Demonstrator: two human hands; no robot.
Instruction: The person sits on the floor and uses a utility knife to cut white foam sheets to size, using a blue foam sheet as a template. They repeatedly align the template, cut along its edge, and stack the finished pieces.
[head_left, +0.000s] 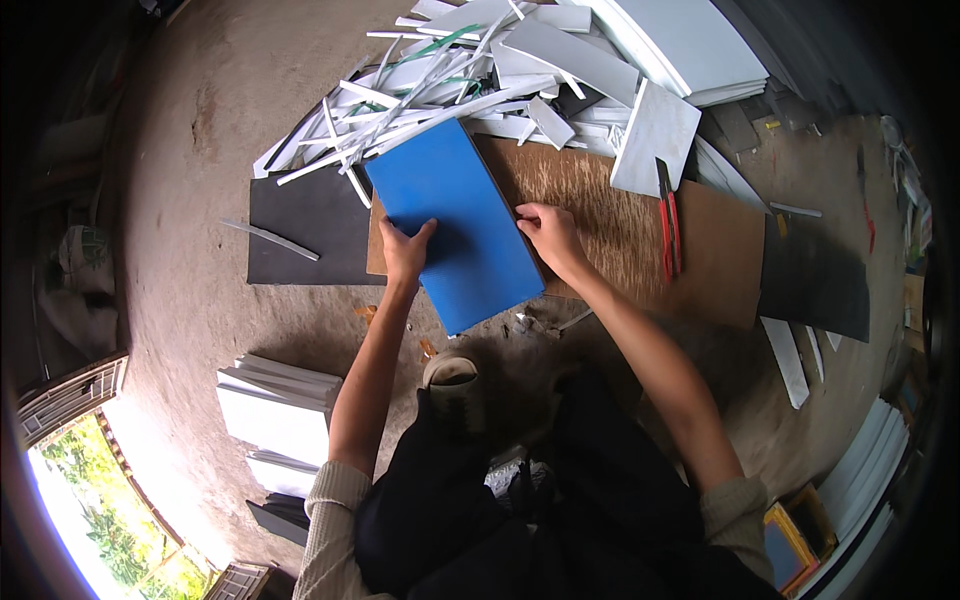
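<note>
A blue rectangular board (pixel 455 220) lies tilted across a worn brown wooden board (pixel 570 195) on the floor. At its left edge my left hand (pixel 405 252) grips it, thumb resting on the blue face and the other fingers partly hidden at the edge. My right hand (pixel 550 235) is closed at the opposite long edge, its thumb and curled fingers pinching there. Red-handled cutters (pixel 669 225) with a dark blade lie on the brown board, right of my right hand.
White strips and offcuts (pixel 430 100) pile up beyond the boards. Stacked white panels (pixel 690 45) stand at the far right, more white sheets (pixel 275 405) at the near left. Dark sheets (pixel 300 230) lie either side of the brown board. My shoe (pixel 452 385) is close to the blue board.
</note>
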